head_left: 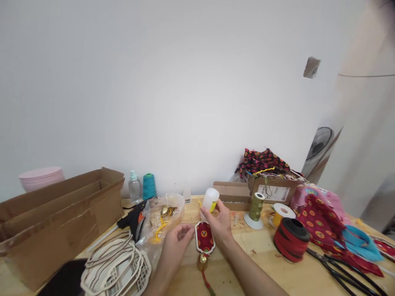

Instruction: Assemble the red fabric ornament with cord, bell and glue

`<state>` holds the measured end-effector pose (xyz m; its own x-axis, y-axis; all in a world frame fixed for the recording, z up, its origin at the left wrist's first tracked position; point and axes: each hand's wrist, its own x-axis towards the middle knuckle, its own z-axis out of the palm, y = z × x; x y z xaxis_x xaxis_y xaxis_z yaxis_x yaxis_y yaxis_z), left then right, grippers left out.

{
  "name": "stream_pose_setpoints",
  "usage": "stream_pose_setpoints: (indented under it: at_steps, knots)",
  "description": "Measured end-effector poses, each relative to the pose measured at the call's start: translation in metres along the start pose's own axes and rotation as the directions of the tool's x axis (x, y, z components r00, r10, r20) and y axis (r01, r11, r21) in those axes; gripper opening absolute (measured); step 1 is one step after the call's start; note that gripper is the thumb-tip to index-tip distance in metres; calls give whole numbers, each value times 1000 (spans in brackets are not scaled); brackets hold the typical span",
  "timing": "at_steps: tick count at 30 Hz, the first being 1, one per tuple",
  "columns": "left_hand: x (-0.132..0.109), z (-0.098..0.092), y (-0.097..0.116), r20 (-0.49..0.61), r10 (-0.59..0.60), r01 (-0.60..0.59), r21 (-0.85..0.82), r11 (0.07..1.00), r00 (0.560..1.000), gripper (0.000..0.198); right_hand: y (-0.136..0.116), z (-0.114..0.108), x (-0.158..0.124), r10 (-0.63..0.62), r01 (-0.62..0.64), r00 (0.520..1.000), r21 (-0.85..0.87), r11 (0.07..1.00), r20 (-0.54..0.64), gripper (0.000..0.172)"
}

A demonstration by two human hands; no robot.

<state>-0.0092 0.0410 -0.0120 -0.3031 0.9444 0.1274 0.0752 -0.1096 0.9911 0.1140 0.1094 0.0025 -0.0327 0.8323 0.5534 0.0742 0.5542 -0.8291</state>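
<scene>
My right hand (pixel 219 225) is closed round a white glue bottle with a yellow label (pixel 210 200), tilted over a small red patterned ornament with a white rim (pixel 204 237) that lies on the wooden table (pixel 259 250). My left hand (pixel 176 240) has its fingers curled and pinches the ornament's left edge. A gold bell (pixel 203 259) and a red cord hang from the ornament's near end.
An open cardboard box (pixel 55 218) stands at the left, with white cut-out frames (pixel 115 267) in front and a black glue gun (pixel 133 218) beside a clear bag (pixel 162 222). Thread spools (pixel 256 207), a red ribbon roll (pixel 291 239), fabric (pixel 321 222) and scissors (pixel 342 267) fill the right.
</scene>
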Motion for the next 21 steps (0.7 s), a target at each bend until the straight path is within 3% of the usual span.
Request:
stream_pose_setpoints:
  at_steps: [12, 21]
  knots:
    - [-12, -1, 8, 150, 116, -145, 200, 969, 982, 14, -8, -2, -1, -46, 47, 999, -59, 997, 18, 20]
    - [-15, 1, 10, 279, 147, -258, 418, 871, 949, 10, -5, -6, 2, -49, 67, 990, -131, 989, 134, 23]
